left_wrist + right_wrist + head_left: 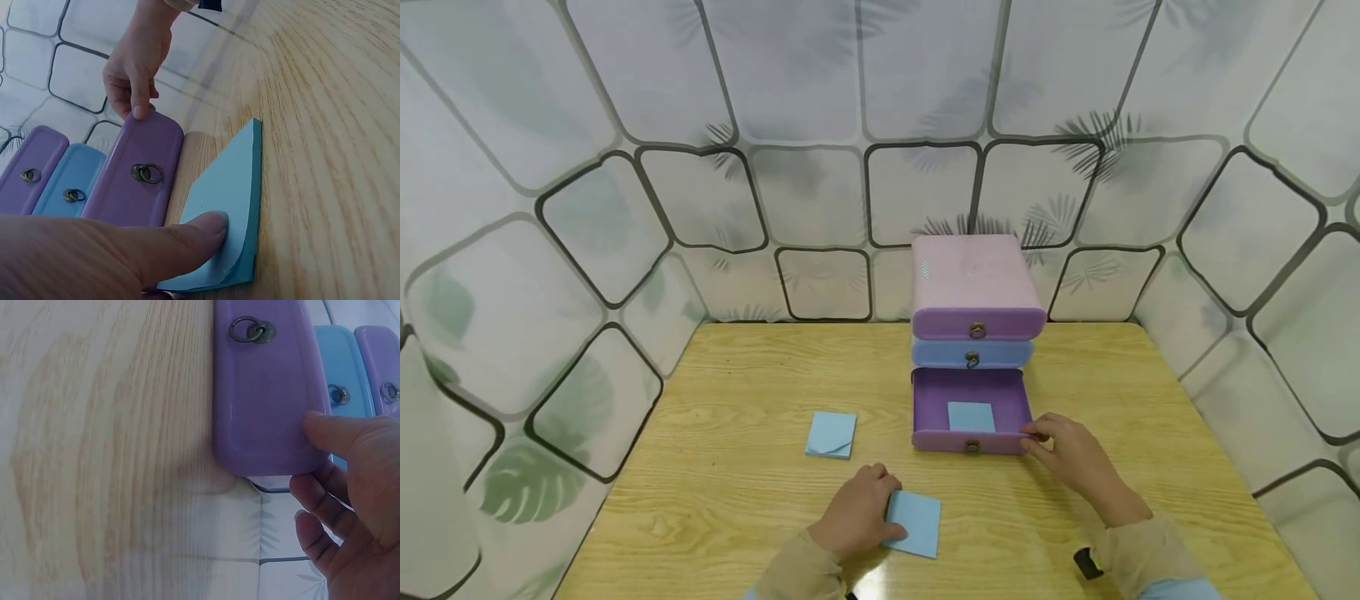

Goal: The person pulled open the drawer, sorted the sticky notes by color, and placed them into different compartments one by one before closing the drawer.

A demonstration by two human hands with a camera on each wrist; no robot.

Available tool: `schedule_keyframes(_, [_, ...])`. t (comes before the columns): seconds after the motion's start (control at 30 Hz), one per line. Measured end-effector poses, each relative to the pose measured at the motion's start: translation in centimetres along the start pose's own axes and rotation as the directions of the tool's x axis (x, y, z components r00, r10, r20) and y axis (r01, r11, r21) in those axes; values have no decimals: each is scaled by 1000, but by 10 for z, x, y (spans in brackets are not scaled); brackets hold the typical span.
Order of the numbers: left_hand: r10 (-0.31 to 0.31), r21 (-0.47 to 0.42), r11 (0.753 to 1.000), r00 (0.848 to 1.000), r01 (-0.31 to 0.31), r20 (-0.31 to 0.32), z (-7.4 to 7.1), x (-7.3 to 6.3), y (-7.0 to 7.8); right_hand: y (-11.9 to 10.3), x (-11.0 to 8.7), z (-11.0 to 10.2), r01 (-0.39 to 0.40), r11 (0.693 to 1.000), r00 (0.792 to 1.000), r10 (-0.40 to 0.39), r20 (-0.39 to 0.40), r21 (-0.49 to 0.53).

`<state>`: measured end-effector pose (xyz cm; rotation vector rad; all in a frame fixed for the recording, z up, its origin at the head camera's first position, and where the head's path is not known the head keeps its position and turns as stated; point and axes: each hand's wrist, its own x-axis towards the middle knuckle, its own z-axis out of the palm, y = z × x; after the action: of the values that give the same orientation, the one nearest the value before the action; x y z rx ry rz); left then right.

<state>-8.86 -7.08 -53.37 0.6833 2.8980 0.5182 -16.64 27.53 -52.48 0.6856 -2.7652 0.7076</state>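
My left hand (859, 515) grips a pad of light blue sticky notes (919, 527) by its left edge, low over the front of the table. In the left wrist view the thumb lies flat along the top sheet. My right hand (1081, 462) pinches the right end of the pulled-out purple bottom drawer (269, 406), thumb on the front, fingers behind it. Inside that drawer lies a blue sticky note pad (972, 417). Left of the drawer, another blue pad (832, 432) rests on the table, its front corner sheet curling.
The small chest (973, 271) has a pale pink top and stands at the back against a patterned backdrop (805, 196). Its top purple drawer (943, 323) and middle blue drawer (936, 354) are closed. Metal rings hang on the fronts. Wood-grain table (737, 500) surrounds everything.
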Motion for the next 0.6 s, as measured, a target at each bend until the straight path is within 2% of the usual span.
schedule_keyframes(0.17, [-26, -69, 997, 1000, 25, -3, 2, 1, -3, 0, -1, 1, 1, 1000, 1000, -1, -6, 1])
schedule_keyframes(0.37, [-18, -166, 986, 1000, 16, -10, 3, 0, -7, -1, -1, 1, 7, 1000, 1000, -7, -10, 8])
schedule_keyframes(0.6, [-51, -266, 962, 998, 62, 46, 5, 2, -9, -2, -2, -1, 15, 1000, 1000, -15, -11, 10])
